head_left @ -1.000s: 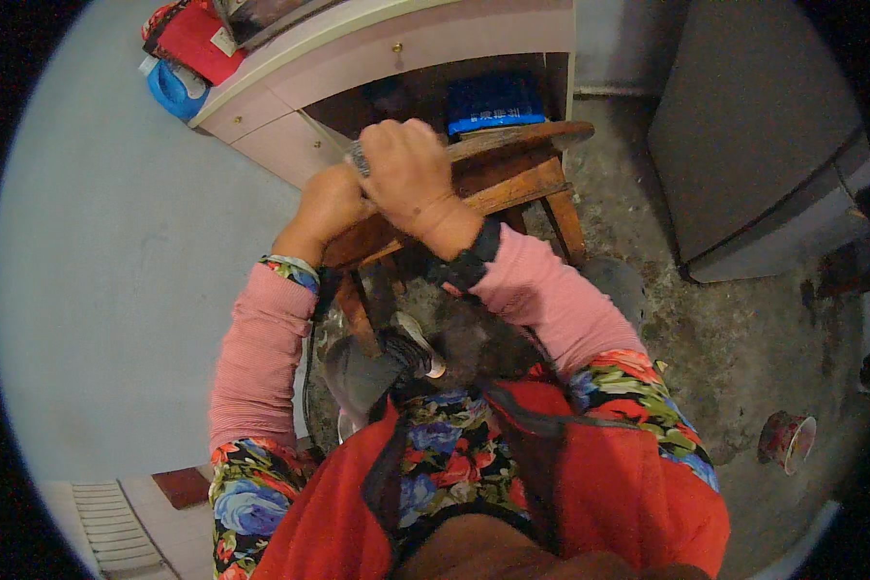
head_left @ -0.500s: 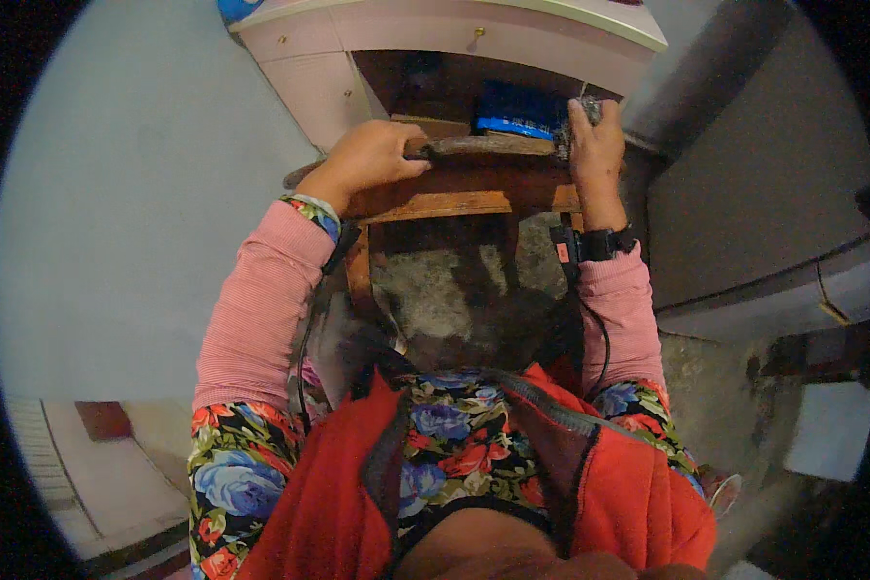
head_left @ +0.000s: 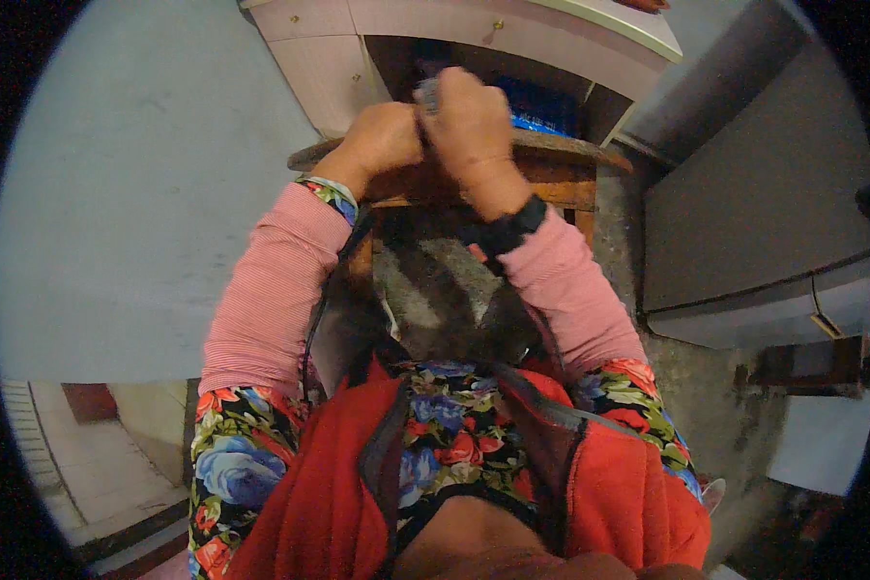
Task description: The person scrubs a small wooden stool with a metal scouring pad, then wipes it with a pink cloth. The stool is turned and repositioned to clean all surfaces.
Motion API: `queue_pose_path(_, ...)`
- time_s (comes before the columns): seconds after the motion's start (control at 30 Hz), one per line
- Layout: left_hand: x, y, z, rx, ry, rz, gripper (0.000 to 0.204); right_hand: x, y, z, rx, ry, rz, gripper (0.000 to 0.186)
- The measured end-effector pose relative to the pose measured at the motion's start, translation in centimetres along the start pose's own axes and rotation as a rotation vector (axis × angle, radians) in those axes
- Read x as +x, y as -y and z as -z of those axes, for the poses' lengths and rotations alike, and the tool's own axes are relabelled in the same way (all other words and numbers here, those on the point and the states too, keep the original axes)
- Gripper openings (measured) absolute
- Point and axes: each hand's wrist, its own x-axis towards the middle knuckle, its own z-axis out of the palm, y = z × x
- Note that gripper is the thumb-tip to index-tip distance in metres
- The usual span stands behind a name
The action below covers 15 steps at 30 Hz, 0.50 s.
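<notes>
Both my hands are together over a worn brown wooden bench (head_left: 561, 145). My right hand (head_left: 471, 126) is closed on a shiny grey wad that looks like steel wool (head_left: 428, 94), which peeks out at its left side. My left hand (head_left: 382, 138) is curled in a fist just to the left, at the bench top. What it grips is hidden by the fingers and by my right hand, which is slightly blurred.
A pale pink desk (head_left: 425, 21) with small round knobs stands beyond the bench. A blue package (head_left: 541, 108) lies in its dark open space. A grey cabinet-like unit (head_left: 744, 232) is at the right, a pale wall (head_left: 145, 193) at the left.
My right hand has moved left with the steel wool, from the bench's right part to right beside my left hand. My left hand has shifted slightly right. The view has shifted a little.
</notes>
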Motion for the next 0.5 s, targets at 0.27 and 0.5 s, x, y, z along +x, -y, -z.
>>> queue_pose_path(0.27,0.6,3.0,-2.3,0.073,0.044,-0.066,0.034,-0.6,-2.4,-1.2,-0.035,0.126,-0.014,0.03)
queue_pose_path(0.5,0.4,5.7,-3.0,-0.027,0.022,-0.213,0.042,-1.1,-7.5,3.1,0.203,0.256,-0.536,0.043)
